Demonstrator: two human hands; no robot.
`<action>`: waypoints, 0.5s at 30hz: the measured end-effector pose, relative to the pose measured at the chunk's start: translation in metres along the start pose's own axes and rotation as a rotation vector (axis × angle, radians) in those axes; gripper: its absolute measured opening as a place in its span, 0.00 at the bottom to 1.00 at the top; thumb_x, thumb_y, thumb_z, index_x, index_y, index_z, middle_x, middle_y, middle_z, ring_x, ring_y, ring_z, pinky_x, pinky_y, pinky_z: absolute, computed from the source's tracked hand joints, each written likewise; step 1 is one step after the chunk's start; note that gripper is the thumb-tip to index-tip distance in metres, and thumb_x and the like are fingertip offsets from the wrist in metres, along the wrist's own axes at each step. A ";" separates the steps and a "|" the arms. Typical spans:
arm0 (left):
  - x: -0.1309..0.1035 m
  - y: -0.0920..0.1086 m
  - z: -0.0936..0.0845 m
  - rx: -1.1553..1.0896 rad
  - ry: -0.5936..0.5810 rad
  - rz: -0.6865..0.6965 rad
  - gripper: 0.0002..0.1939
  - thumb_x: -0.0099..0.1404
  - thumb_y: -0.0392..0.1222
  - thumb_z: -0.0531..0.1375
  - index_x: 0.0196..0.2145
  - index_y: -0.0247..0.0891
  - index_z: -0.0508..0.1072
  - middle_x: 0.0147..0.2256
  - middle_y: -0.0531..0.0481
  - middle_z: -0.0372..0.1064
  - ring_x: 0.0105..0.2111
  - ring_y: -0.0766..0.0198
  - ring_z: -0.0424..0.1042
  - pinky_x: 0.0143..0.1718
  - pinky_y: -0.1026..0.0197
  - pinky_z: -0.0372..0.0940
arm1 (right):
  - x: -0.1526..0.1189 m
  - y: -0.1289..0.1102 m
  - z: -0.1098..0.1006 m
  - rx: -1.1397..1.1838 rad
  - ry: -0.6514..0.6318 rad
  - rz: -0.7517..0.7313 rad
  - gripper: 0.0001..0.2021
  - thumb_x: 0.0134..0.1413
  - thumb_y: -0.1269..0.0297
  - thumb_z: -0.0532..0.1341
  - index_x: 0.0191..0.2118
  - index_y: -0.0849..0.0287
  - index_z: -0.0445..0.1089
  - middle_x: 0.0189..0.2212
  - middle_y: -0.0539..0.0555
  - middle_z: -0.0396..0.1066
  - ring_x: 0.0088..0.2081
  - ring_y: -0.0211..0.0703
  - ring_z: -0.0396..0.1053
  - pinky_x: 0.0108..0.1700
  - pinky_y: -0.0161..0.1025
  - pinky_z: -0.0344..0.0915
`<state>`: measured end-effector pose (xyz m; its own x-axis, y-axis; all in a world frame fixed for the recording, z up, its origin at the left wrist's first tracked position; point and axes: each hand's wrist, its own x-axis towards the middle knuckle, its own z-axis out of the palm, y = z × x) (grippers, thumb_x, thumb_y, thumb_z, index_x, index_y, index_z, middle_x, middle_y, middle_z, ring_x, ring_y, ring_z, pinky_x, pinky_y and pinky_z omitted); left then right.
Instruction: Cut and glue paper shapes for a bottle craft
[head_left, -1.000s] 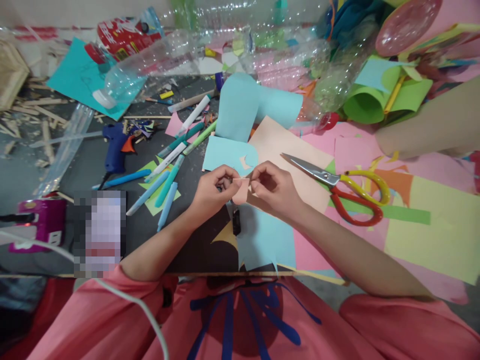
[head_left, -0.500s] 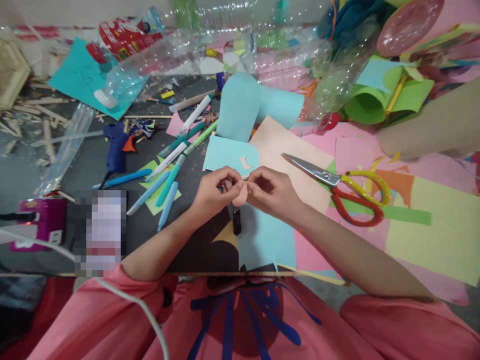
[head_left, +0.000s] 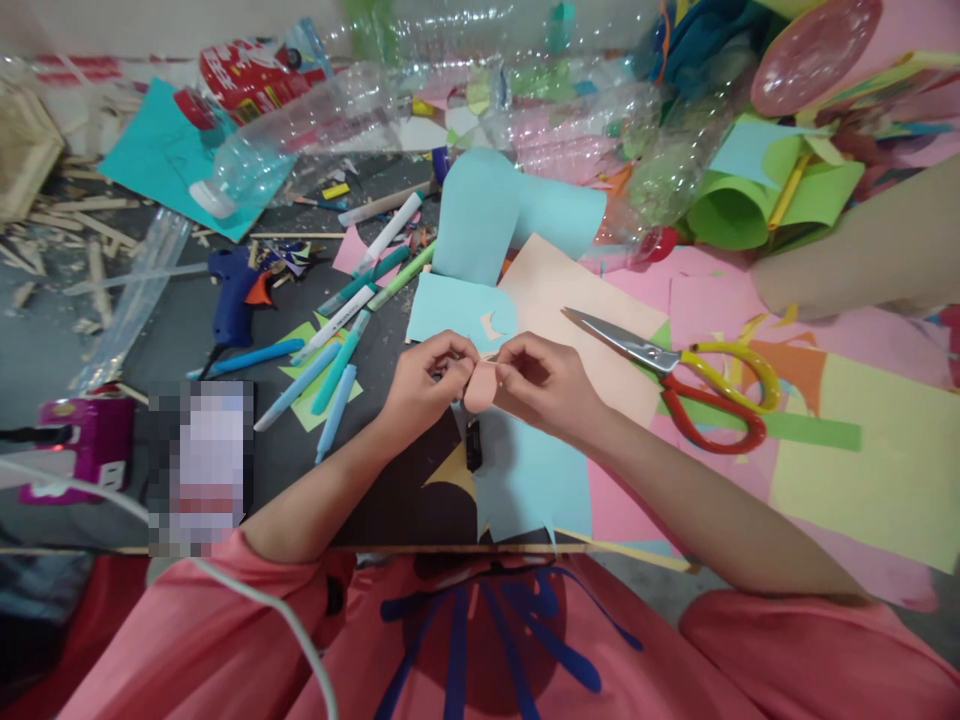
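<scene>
Between my two hands is a small peach paper cutout point(head_left: 481, 388) with a rounded lower end. My left hand point(head_left: 431, 385) pinches its left side, and my right hand point(head_left: 546, 380) pinches its right side between thumb and fingers. The fingertips hide the cutout's upper part. Just below lies a small black object point(head_left: 473, 445) that I cannot name, at the edge of a light-blue sheet point(head_left: 536, 480). Scissors point(head_left: 667, 370) with one yellow and one red handle lie half open to the right of my right hand, on a peach sheet point(head_left: 585, 290).
Several marker pens point(head_left: 330, 365) lie left of my hands, near a blue glue gun point(head_left: 234, 300) and a phone point(head_left: 214, 450). Clear plastic bottles point(head_left: 315, 115) crowd the back. Coloured paper point(head_left: 862, 450) covers the right side. Another person's arm point(head_left: 862, 240) reaches in from the right.
My left fingertips have shifted slightly left, off the front of the peach cutout, so more of it shows. The scissors and pens stay where they were.
</scene>
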<state>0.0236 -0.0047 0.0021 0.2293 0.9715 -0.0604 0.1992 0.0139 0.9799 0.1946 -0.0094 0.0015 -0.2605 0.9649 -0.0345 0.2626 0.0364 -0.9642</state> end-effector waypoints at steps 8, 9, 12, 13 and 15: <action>0.000 0.001 0.003 0.040 -0.006 -0.006 0.09 0.58 0.44 0.60 0.24 0.38 0.69 0.19 0.57 0.63 0.19 0.72 0.59 0.21 0.67 0.56 | 0.000 -0.001 0.000 0.003 -0.011 -0.014 0.04 0.51 0.64 0.58 0.27 0.56 0.65 0.23 0.48 0.67 0.25 0.36 0.62 0.30 0.36 0.59; 0.000 0.001 0.003 0.029 0.003 -0.002 0.09 0.58 0.44 0.60 0.24 0.38 0.69 0.19 0.57 0.62 0.19 0.72 0.59 0.21 0.67 0.55 | 0.000 -0.001 -0.001 0.012 -0.004 -0.020 0.05 0.52 0.64 0.58 0.27 0.56 0.65 0.23 0.48 0.67 0.25 0.36 0.62 0.30 0.36 0.59; 0.000 0.001 0.003 -0.005 0.039 0.014 0.09 0.58 0.44 0.61 0.24 0.38 0.68 0.17 0.58 0.61 0.17 0.73 0.58 0.19 0.67 0.54 | 0.001 0.001 -0.002 0.056 0.022 -0.039 0.07 0.54 0.62 0.59 0.27 0.56 0.65 0.24 0.48 0.67 0.26 0.36 0.62 0.30 0.36 0.59; 0.000 0.001 0.002 -0.024 0.047 0.013 0.09 0.59 0.44 0.61 0.24 0.38 0.68 0.17 0.59 0.60 0.17 0.73 0.58 0.19 0.68 0.54 | 0.001 0.002 -0.002 0.077 0.030 -0.039 0.08 0.55 0.61 0.60 0.28 0.57 0.65 0.24 0.48 0.66 0.27 0.36 0.62 0.31 0.36 0.59; -0.001 0.000 0.001 -0.066 0.057 0.003 0.10 0.59 0.45 0.62 0.25 0.38 0.67 0.17 0.59 0.59 0.15 0.74 0.58 0.18 0.68 0.53 | 0.001 0.005 -0.002 0.150 0.041 -0.022 0.10 0.56 0.58 0.61 0.29 0.56 0.64 0.23 0.47 0.65 0.26 0.35 0.62 0.31 0.36 0.59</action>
<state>0.0248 -0.0056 0.0022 0.1749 0.9834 -0.0484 0.1354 0.0247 0.9905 0.1972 -0.0078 -0.0034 -0.2258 0.9742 -0.0053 0.1145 0.0212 -0.9932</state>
